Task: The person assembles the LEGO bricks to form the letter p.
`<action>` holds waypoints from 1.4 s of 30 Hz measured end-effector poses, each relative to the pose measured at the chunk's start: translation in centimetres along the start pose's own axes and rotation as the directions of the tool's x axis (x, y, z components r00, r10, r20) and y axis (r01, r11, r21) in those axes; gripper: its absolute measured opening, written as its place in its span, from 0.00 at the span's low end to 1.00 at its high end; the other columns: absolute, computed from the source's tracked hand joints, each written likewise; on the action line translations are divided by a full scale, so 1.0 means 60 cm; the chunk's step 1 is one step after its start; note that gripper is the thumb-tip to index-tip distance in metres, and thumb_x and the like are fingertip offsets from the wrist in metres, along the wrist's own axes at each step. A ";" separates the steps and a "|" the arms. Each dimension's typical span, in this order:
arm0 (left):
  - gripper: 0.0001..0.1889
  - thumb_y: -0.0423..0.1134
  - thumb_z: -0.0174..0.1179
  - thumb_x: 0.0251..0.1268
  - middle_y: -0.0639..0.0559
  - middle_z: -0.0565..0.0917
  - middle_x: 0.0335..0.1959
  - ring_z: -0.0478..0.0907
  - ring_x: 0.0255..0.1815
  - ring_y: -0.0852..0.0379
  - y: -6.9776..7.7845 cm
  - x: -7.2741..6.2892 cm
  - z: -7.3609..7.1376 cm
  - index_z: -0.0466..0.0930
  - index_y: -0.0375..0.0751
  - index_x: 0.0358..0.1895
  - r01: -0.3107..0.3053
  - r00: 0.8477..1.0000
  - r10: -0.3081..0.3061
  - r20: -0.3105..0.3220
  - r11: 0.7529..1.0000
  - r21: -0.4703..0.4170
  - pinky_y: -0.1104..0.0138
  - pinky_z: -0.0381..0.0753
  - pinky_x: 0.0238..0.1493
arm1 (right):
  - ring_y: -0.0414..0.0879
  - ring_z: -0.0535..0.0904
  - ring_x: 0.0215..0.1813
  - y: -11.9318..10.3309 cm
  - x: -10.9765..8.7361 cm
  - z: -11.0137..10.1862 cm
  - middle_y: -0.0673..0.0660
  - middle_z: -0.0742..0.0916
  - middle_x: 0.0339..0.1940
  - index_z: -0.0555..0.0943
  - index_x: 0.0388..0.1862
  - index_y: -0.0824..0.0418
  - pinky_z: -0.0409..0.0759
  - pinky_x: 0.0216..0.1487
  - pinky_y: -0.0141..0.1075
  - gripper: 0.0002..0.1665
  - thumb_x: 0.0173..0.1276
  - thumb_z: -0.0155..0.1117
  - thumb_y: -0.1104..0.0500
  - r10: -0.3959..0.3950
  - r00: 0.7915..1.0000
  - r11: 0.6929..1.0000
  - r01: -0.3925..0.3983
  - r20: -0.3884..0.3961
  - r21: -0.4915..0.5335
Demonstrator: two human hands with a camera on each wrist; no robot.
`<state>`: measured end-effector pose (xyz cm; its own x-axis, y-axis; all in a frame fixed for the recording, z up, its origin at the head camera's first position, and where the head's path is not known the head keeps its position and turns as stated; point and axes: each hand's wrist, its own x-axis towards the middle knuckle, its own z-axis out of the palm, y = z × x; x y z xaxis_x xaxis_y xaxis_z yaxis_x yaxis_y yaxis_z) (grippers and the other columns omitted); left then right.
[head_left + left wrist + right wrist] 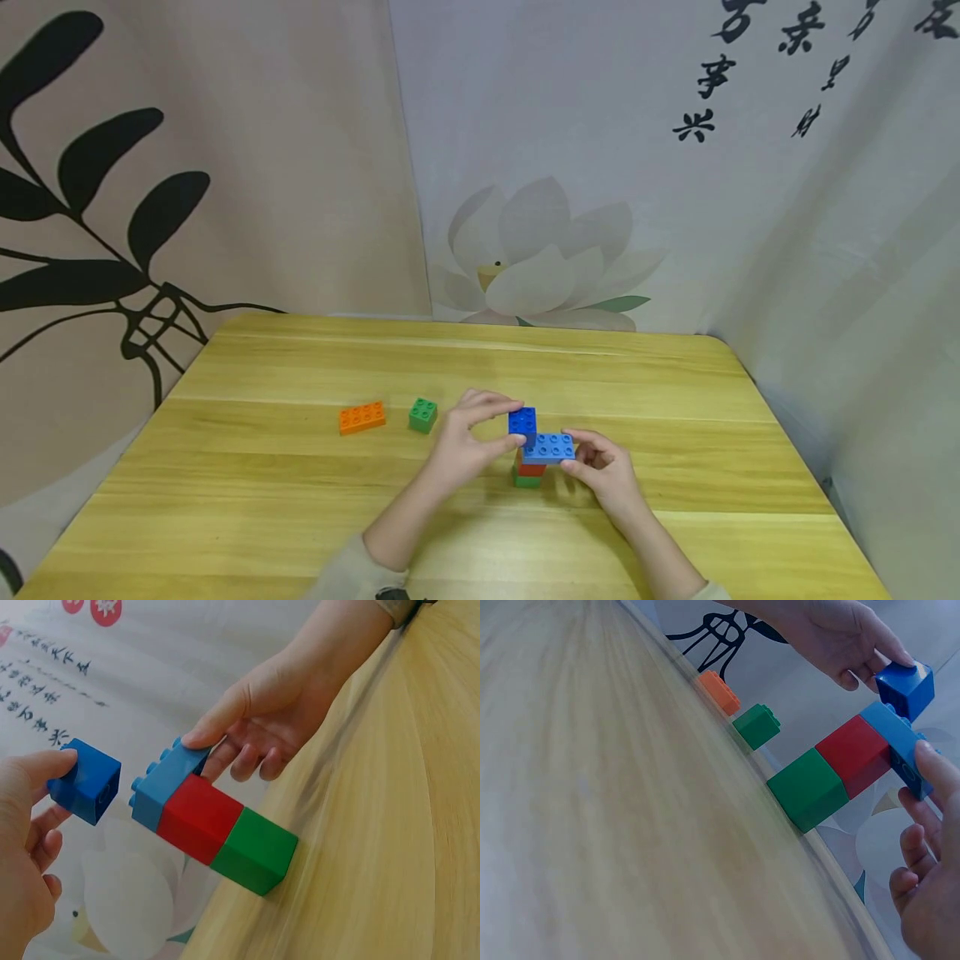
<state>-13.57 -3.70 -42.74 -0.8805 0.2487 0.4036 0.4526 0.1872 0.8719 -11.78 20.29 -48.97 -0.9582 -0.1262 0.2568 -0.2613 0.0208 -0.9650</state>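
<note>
My left hand (467, 433) pinches a small dark blue brick (88, 780) between thumb and fingers. The brick is held just above the left end of a longer light blue brick (553, 448), and a gap shows between them in the left wrist view. That light blue brick tops a stack, over a red brick (201, 817) and a green brick (256, 850) that stands on the table. Its right end juts out past the red one. There my right hand (603, 471) grips it, thumb on the near side and fingers behind.
Left of the stack, a small green brick (423, 415) sits on the wooden table (300, 517). Farther left lies a longer orange brick (362, 418). Behind the table hangs a printed curtain (570, 125) with a lotus and black characters.
</note>
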 end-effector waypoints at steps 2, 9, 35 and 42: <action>0.19 0.38 0.73 0.51 0.65 0.81 0.47 0.70 0.52 0.60 0.001 0.002 0.004 0.85 0.50 0.49 -0.005 1.000 0.005 0.006 1.000 -0.009 0.52 0.69 0.54 | 0.41 0.71 0.30 -0.001 0.000 0.000 0.52 0.79 0.28 0.78 0.52 0.73 0.70 0.28 0.27 0.22 0.58 0.68 0.72 0.000 1.000 1.000 0.000 0.001 0.000; 0.18 0.38 0.73 0.51 0.65 0.81 0.46 0.70 0.51 0.60 0.004 0.007 0.016 0.86 0.48 0.49 0.001 1.000 -0.001 0.020 1.000 -0.025 0.55 0.70 0.53 | 0.41 0.70 0.29 -0.004 0.001 0.001 0.52 0.78 0.27 0.77 0.52 0.75 0.69 0.28 0.27 0.22 0.58 0.68 0.72 0.004 1.000 1.000 -0.004 -0.005 -0.020; 0.18 0.39 0.74 0.51 0.64 0.82 0.45 0.70 0.51 0.58 -0.003 0.002 0.036 0.86 0.43 0.48 0.004 0.998 -0.001 0.057 0.998 -0.057 0.56 0.70 0.53 | 0.40 0.70 0.29 -0.002 -0.001 -0.001 0.52 0.78 0.27 0.78 0.52 0.73 0.69 0.28 0.27 0.21 0.58 0.67 0.73 -0.006 1.000 1.000 0.006 0.009 -0.016; 0.19 0.36 0.73 0.51 0.63 0.81 0.41 0.71 0.45 0.58 -0.007 0.001 0.039 0.85 0.43 0.49 -0.032 0.997 0.034 0.064 0.999 -0.042 0.55 0.74 0.47 | 0.40 0.70 0.29 -0.001 -0.001 -0.002 0.52 0.78 0.27 0.79 0.52 0.71 0.69 0.28 0.27 0.20 0.59 0.67 0.72 0.000 1.000 1.000 0.000 0.008 -0.014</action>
<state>-13.47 -1.54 -43.72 -0.8536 0.3149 0.4150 0.4740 0.1390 0.8695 -11.72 20.42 -48.93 -0.9572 -0.1342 0.2564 -0.2631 0.0344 -0.9642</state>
